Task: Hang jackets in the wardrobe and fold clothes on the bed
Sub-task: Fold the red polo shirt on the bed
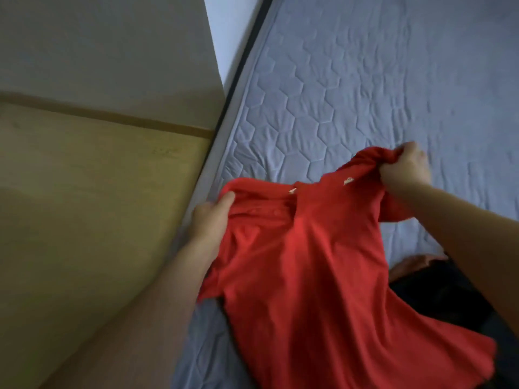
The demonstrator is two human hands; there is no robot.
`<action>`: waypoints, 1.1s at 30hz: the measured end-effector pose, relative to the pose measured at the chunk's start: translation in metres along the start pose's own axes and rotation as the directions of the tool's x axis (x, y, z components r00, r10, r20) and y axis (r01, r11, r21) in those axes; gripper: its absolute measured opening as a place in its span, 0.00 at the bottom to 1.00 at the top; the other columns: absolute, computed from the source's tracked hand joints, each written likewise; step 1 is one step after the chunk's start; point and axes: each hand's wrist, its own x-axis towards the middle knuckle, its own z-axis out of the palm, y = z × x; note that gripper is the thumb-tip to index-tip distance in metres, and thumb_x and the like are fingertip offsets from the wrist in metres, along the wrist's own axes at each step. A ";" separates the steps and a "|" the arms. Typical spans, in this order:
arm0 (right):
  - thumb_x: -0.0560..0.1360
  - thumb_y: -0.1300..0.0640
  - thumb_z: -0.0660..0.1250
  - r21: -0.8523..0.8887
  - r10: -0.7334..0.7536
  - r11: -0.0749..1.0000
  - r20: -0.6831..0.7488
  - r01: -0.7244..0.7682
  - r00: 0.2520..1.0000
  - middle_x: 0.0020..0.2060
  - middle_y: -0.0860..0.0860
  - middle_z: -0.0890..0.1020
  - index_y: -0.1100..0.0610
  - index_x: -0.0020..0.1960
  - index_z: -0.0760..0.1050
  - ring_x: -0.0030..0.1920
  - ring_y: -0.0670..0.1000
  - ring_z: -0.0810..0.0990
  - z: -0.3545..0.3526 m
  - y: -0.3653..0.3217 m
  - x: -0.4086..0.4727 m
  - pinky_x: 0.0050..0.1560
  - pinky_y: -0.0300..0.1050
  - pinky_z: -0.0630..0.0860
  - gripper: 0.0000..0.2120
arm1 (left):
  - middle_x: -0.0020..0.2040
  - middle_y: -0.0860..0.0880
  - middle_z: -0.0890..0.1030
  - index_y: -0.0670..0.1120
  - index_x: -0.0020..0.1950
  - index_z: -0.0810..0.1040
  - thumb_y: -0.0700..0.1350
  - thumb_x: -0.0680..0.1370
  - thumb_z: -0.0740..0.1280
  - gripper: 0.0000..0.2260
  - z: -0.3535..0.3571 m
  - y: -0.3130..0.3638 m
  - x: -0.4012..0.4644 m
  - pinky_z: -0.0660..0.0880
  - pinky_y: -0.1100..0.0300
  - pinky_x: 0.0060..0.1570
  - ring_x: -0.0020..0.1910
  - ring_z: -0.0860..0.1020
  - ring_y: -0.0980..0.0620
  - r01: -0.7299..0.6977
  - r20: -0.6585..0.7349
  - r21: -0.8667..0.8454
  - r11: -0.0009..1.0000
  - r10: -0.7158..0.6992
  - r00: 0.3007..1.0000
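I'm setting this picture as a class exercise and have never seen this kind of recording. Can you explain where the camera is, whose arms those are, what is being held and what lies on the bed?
There is no machine here. The single picture comes from a wide-angle camera worn on a person's head, looking forward and down, so both bare arms reach into view from the bottom.

The left hand and the right hand each keep a grip on a shoulder of a red polo shirt, holding it spread out with the collar away from the camera. Its lower part drapes toward the person.

Beneath it is a grey quilted mattress. A dark garment lies on the mattress, partly hidden under the shirt; what kind it is cannot be told. On the left stands a tan wooden panel, right beside the bed.
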 end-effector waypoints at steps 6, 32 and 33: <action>0.72 0.53 0.67 -0.123 -0.043 0.990 0.153 0.063 0.987 0.68 0.59 0.65 0.56 0.70 0.60 0.67 0.65 0.67 0.026 0.033 -0.027 0.67 0.60 0.63 0.30 | 0.64 0.39 0.75 0.43 0.65 0.72 0.52 0.77 0.66 0.20 0.023 -0.054 0.020 0.71 0.48 0.60 0.63 0.73 0.38 -0.007 -0.007 0.496 0.868 0.012 1.000; 0.69 0.34 0.69 -0.718 0.627 0.291 0.642 0.632 0.441 0.64 0.51 0.77 0.53 0.67 0.74 0.62 0.54 0.76 -0.084 0.184 -0.129 0.65 0.47 0.71 0.34 | 0.44 0.43 0.83 0.41 0.54 0.77 0.44 0.78 0.65 0.09 0.031 -0.186 -0.182 0.78 0.53 0.44 0.37 0.82 0.48 0.470 0.310 0.795 0.383 -0.923 0.228; 0.71 0.39 0.70 -0.733 0.609 0.301 0.640 0.611 0.468 0.63 0.52 0.77 0.54 0.66 0.75 0.62 0.54 0.77 -0.085 0.182 -0.128 0.65 0.49 0.72 0.30 | 0.52 0.42 0.80 0.41 0.60 0.74 0.48 0.78 0.66 0.14 0.027 -0.180 -0.175 0.77 0.51 0.44 0.41 0.80 0.45 0.483 0.302 0.780 0.397 -0.916 0.266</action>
